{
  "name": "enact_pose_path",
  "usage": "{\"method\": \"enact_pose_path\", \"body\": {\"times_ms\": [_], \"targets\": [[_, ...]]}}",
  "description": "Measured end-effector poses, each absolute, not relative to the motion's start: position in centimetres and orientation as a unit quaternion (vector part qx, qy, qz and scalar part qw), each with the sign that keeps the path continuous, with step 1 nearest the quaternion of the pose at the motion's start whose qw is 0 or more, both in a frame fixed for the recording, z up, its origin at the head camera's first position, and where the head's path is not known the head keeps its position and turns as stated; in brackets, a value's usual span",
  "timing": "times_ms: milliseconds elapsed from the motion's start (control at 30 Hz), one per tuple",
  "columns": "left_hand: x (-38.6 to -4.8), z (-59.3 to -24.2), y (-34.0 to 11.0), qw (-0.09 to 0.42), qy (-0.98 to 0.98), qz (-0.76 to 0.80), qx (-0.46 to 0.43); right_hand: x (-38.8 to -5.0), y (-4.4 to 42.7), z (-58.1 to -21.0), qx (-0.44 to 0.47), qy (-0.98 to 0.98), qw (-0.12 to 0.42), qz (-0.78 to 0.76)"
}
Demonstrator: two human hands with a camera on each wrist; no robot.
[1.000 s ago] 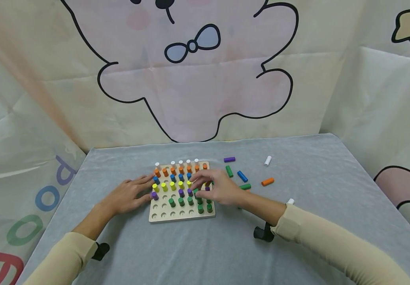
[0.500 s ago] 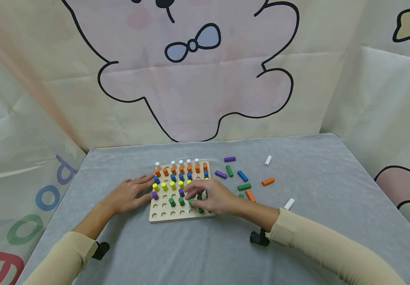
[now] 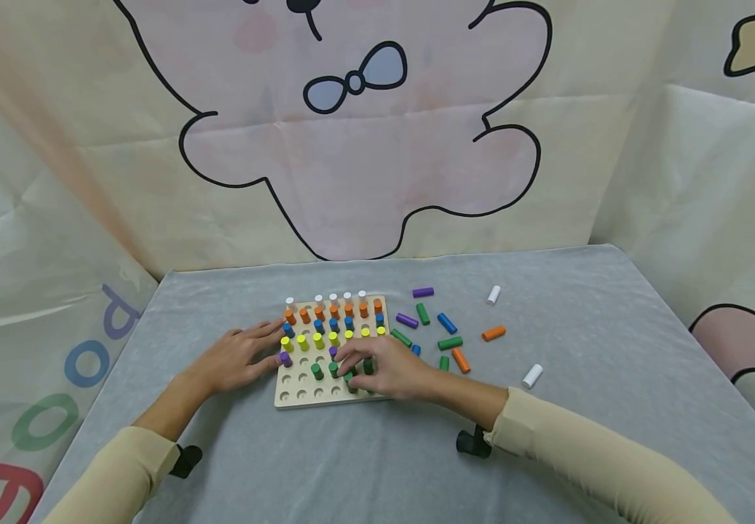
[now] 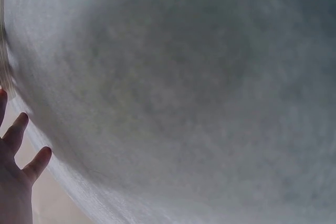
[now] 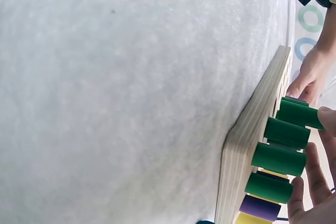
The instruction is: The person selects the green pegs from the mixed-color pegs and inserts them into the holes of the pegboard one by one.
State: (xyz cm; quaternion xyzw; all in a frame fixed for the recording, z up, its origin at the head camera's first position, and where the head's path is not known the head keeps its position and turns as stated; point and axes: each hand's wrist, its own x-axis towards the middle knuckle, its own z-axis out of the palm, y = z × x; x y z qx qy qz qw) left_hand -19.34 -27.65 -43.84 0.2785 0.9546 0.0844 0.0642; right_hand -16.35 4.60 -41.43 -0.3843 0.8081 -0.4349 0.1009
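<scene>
A wooden pegboard (image 3: 295,402) lies on the cloth, filled with rows of white, orange, blue, yellow, purple and green pegs. Spread fingers of my left hand (image 3: 233,358) rest against the board's left edge, near a purple peg (image 3: 285,359). My right hand (image 3: 393,370) is over the board's front right part, hiding some pegs there. Thumb and fingers pinch a green peg (image 5: 299,115), which stands upright in the front row. Other green pegs (image 5: 278,158) stand beside it in the right wrist view. The left wrist view shows mostly cloth, with the left fingers at its edge.
To the board's right lie loose pegs: purple (image 3: 423,292), green (image 3: 450,343), blue (image 3: 446,324), orange (image 3: 493,333) and white (image 3: 532,375) ones among them. A grey cloth (image 3: 272,466) covers the table. Printed curtains (image 3: 364,175) hang behind and at the sides.
My right hand has moved toward the board's front and slightly left, bringing the green peg down to the front row. Loose pegs behind the hand have come into view. My left hand stays put.
</scene>
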Motion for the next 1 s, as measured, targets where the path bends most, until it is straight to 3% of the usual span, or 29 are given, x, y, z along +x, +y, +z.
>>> {"method": "enact_pose_path", "body": {"times_ms": [733,1000], "targets": [[-19.1,-43.6,-27.7,0.055,0.952,0.085,0.288,-16.4,4.8,-41.5,-0.379,0.829,0.115,-0.396],[-19.4,-43.8,-27.7,0.061,0.953,0.083,0.286,-17.1,7.1,-40.6,-0.362,0.831,0.091,-0.413]]}}
